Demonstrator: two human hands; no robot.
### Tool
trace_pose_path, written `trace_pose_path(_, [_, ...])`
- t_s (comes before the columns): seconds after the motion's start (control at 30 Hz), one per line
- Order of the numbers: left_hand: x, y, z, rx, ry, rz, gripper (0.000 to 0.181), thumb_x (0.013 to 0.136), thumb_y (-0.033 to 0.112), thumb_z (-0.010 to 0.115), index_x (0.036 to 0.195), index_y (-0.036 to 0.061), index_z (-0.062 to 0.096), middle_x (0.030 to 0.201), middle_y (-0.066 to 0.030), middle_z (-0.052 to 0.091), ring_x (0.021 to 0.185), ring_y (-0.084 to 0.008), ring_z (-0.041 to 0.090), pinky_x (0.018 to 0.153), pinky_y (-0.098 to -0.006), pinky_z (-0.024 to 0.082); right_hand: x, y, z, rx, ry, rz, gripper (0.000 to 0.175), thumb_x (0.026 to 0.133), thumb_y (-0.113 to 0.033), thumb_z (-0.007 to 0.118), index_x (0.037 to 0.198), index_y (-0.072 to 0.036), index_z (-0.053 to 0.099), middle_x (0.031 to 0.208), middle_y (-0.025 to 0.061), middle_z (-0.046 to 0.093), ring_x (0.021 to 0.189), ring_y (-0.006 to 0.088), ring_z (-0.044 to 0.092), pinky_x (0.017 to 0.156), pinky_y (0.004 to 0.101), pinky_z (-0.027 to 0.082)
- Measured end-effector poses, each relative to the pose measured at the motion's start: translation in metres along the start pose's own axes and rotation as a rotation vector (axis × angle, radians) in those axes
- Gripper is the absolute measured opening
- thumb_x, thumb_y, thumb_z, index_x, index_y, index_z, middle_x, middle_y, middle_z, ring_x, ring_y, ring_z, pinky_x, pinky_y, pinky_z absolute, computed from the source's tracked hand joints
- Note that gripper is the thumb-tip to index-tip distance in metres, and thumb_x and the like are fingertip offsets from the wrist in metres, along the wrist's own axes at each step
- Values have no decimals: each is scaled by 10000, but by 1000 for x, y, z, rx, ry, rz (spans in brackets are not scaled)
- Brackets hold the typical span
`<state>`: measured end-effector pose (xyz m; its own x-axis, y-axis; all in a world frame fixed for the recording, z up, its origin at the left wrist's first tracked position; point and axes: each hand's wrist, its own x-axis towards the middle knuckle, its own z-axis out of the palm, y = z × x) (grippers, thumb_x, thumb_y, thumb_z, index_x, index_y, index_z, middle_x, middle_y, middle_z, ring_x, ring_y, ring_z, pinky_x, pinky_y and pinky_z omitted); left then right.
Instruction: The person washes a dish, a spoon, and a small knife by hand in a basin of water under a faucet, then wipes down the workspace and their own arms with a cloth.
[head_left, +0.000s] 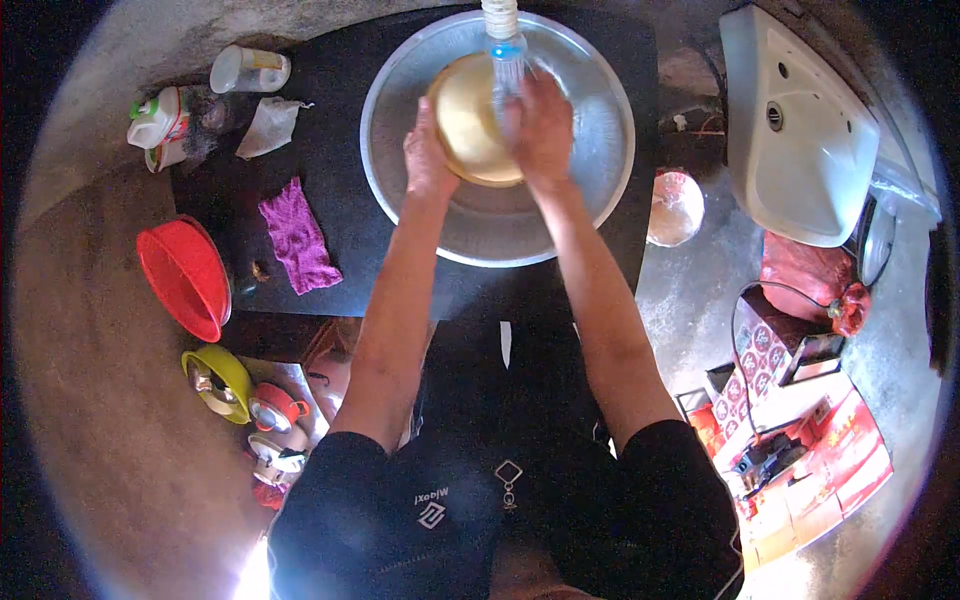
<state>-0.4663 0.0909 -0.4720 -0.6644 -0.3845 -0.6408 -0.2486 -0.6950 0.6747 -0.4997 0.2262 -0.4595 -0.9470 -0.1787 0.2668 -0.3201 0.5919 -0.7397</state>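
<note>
A round cream-yellow bowl (472, 120) with a darker rim is held tilted over a wide metal basin (495, 253). My left hand (431, 154) grips its left edge, thumb up along the side. On the bowl's right side is my right hand (546, 127), blurred by motion; its fingers overlap the bowl, and whether they grip it is unclear. A pale ribbed tap hose (500, 19) with a blue ring and clear nozzle hangs over the bowl. Water seems to run from it between my hands.
The basin stands on a black tabletop (345, 225). A purple cloth (301, 238), a white mesh pouch (270, 129) and a clear tub (251, 69) lie leftwards. Beyond the left edge is a red plastic basket (182, 277). At right are a white washbasin (806, 142) and a pale bucket (675, 208).
</note>
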Motion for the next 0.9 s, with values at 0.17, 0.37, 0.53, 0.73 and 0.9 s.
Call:
trace_pose_path(0.17, [21, 22, -31, -43, -112, 69, 577, 906, 481, 401, 1221, 0, 450, 1191, -129, 531, 1049, -258, 552, 874, -431, 471, -54, 26, -32, -71, -434, 458, 375, 858, -309, 455, 1142, -76, 533, 1195, 188, 512, 1029, 360, 532, 833, 415, 451])
trace_pose_path(0.37, [50, -18, -27, -204, -339, -209, 643, 870, 584, 352, 1243, 71, 456, 1217, -99, 528, 1094, -265, 523, 914, -454, 431, -37, 45, -36, 1206, 49, 965, 396, 876, -312, 539, 1166, -44, 516, 1102, 64, 581, 1005, 160, 546, 896, 319, 404])
trace_pose_path(0.53, [50, -48, -4, -292, -293, -326, 619, 852, 585, 410, 1223, 95, 487, 1242, -83, 513, 1126, -249, 494, 957, -443, 389, -24, 48, -45, 1296, 127, 848, 367, 885, -255, 537, 1158, -12, 501, 1089, 72, 580, 1003, 176, 553, 871, 325, 434])
trace_pose_path(0.73, [44, -41, -19, -10, -363, -291, 461, 919, 415, 413, 1222, 75, 482, 1229, -97, 515, 1135, -210, 483, 934, -379, 412, -11, 63, -51, 1210, 188, 918, 295, 882, -186, 516, 1107, 5, 535, 1052, 103, 598, 928, 184, 591, 778, 302, 493])
trace_pose_path(0.9, [12, -18, -88, -19, -222, -421, 468, 926, 381, 399, 1266, 60, 416, 1259, -106, 469, 1132, -213, 477, 922, -452, 415, 4, 38, -25, 1162, -229, 862, 252, 821, -182, 604, 987, 7, 600, 907, 67, 620, 782, 138, 584, 683, 278, 481])
